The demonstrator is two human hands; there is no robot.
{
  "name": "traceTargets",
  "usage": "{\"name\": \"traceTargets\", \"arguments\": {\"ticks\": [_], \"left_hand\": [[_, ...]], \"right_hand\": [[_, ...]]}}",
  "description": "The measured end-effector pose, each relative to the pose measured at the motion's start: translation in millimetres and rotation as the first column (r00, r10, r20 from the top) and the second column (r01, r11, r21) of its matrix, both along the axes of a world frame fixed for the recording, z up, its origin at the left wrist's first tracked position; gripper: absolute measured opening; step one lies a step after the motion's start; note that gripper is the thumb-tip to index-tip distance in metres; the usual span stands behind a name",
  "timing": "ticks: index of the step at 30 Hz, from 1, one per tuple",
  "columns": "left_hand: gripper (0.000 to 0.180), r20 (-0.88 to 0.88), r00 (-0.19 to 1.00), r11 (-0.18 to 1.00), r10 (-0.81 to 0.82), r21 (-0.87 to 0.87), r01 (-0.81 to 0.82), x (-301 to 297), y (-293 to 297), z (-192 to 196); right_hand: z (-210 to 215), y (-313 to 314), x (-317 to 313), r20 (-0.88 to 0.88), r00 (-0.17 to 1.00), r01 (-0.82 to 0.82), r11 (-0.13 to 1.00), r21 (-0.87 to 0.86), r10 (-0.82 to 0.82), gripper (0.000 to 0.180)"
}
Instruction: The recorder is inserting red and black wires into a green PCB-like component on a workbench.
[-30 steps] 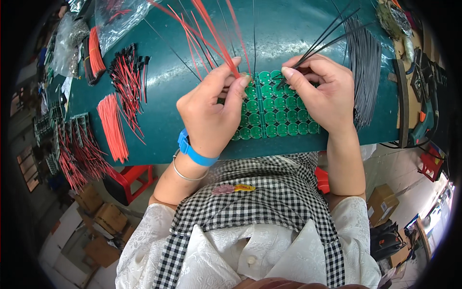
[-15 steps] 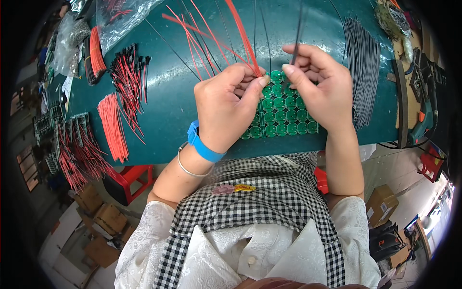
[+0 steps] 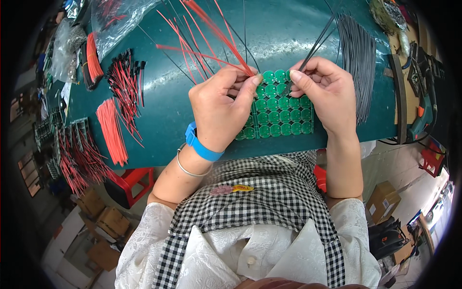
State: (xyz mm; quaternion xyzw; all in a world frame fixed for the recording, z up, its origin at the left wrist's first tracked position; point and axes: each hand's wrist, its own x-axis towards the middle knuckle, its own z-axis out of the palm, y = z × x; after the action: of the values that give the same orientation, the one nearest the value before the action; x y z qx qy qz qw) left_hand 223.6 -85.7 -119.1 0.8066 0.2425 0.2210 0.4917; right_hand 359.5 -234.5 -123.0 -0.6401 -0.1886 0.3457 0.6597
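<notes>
At the far left, small green boards with red and black leads (image 3: 79, 159) hang over the left edge of the green desk (image 3: 166, 120). Just right of them lies a loose sheaf of orange-red wires (image 3: 111, 135), and beyond it, a tied red-and-black bundle (image 3: 93, 60), with a heap of connector leads (image 3: 124, 86) to its right. A clear plastic bag (image 3: 113, 29) lies at the far side. Near the middle, the left hand (image 3: 222, 98), with a blue wristband (image 3: 206, 150) on its wrist, pinches red wires (image 3: 222, 38) between thumb and fingers; they slant up and away to the left. More thin red and black strands fan out behind that hand, which hides their near ends. The green circuit panel (image 3: 275, 117), made of rows of rounded boards, lies on the desk between and below both hands, its left part covered by the left hand. Over its right side, the right hand (image 3: 327, 89) pinches a few black wires (image 3: 315, 47) between thumb and fingers. To the right lies a broad sheaf of black wires (image 3: 358, 72).
</notes>
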Motion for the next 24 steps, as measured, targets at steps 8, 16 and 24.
{"name": "traceTargets", "arguments": {"ticks": [8, 16, 24], "left_hand": [[0.009, 0.030, 0.999, 0.999, 0.034, 0.010, -0.034, 1.8, -1.1, -4.9], [0.009, 0.038, 0.998, 0.995, 0.045, 0.085, -0.048, 1.3, -0.9, -5.9], [0.009, 0.077, 0.996, 0.995, 0.038, 0.091, -0.045, 0.9, 0.2, -7.4]], "right_hand": [[0.8, 1.0, -2.9, 0.002, 1.000, 0.006, 0.999, 0.037, -0.006, 0.012], [-0.3, 1.6, -5.8, 0.059, 0.996, 0.056, 0.994, 0.093, -0.062, 0.011], [0.6, 2.1, -4.9, 0.070, 0.995, 0.064, 0.993, 0.097, -0.071, 0.010]]}}
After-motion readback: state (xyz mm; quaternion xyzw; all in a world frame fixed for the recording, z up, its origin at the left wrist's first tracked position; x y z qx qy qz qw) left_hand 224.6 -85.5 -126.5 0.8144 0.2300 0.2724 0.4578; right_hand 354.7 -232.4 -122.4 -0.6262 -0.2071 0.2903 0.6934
